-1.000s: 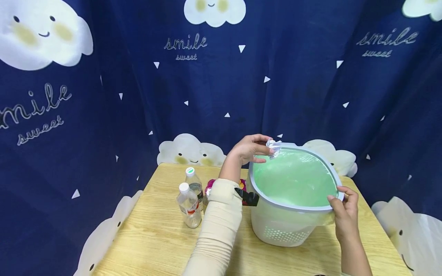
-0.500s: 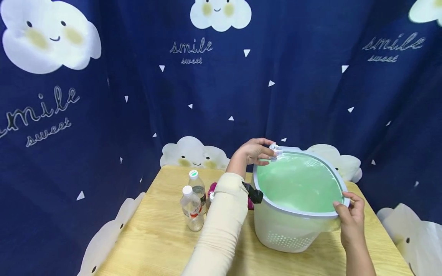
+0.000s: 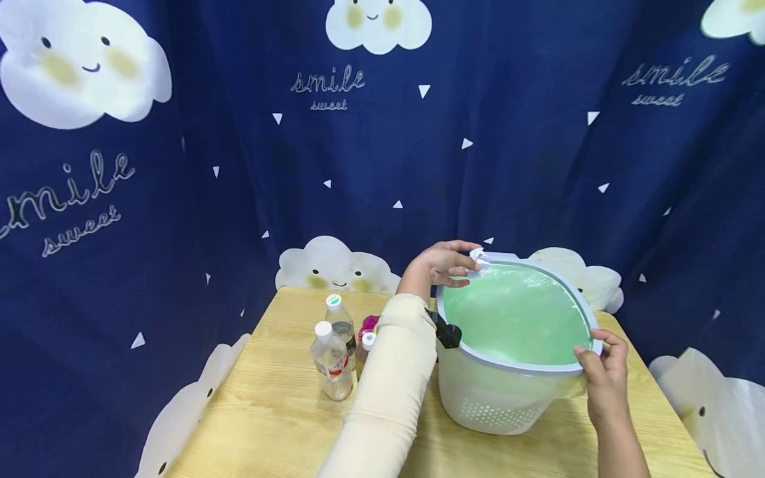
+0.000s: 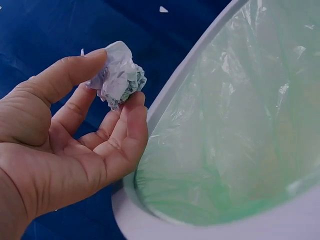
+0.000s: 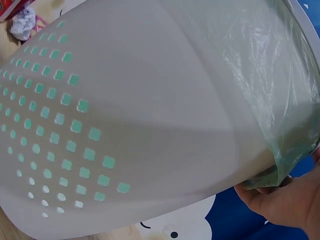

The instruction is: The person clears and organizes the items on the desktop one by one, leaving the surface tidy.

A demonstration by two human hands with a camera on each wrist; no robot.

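Note:
My left hand [image 3: 445, 263] pinches a crumpled ball of paper [image 4: 120, 80] between thumb and fingers. White on one side, the ball has a printed patch on the other. It is held at the back left rim of a pale plastic bin [image 3: 496, 398], close beside the opening. A thin green bag [image 4: 235, 115] lines the bin and folds over its rim. My right hand [image 3: 608, 375] grips the rim on the bin's right side, thumb over the edge. In the right wrist view that hand [image 5: 282, 200] holds the gathered edge of the bag under the rim.
Left of the bin on the wooden table [image 3: 251, 392] stand two clear bottles with white caps, a nearer one [image 3: 331, 365] and a farther one [image 3: 342, 325]. Another capped bottle [image 3: 366, 345] and a magenta item [image 3: 369, 324] are partly behind my left sleeve. Another crumpled paper [image 5: 23, 24] lies beyond the bin.
The whole head view has shifted slightly. My left hand still holds the paper ball at the rim, with less of the ball showing. My right hand keeps its grip on the bin.

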